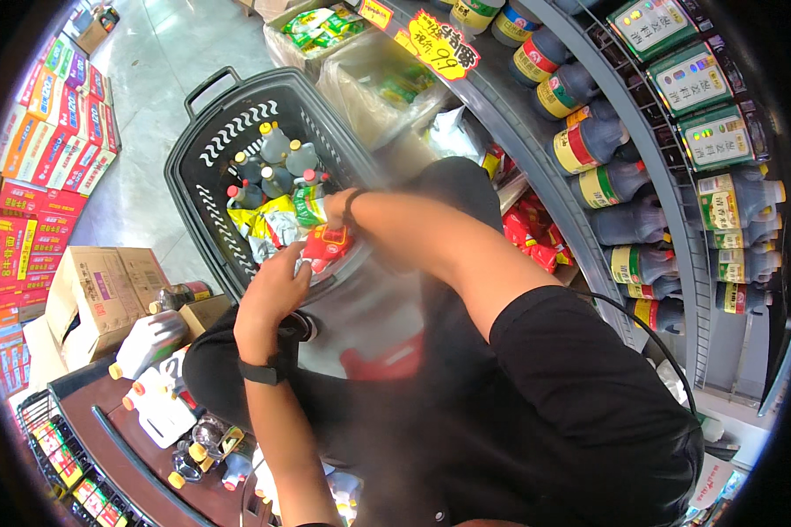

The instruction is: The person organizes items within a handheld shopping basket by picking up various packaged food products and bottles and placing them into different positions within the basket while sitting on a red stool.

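A black plastic basket (180,176) stands on the floor, holding several bottles (275,145) and bagged packets (277,220). My right hand (336,207) reaches in over its near right side, beside a green-and-white item (308,205); its fingers are mostly hidden, so its grip is unclear. Just below that hand lies a red packet (327,246). My left hand (279,285) is at the basket's near edge, thumb and forefinger apart beside the red packet, holding nothing I can see.
At right, curved shelves (492,97) carry dark bottles (580,145). Open cartons (321,33) of packets stand beyond the basket. Stacked boxes (61,123) and a cardboard box (105,294) are at left. A brown display surface (119,457) with jugs (160,408) is at lower left.
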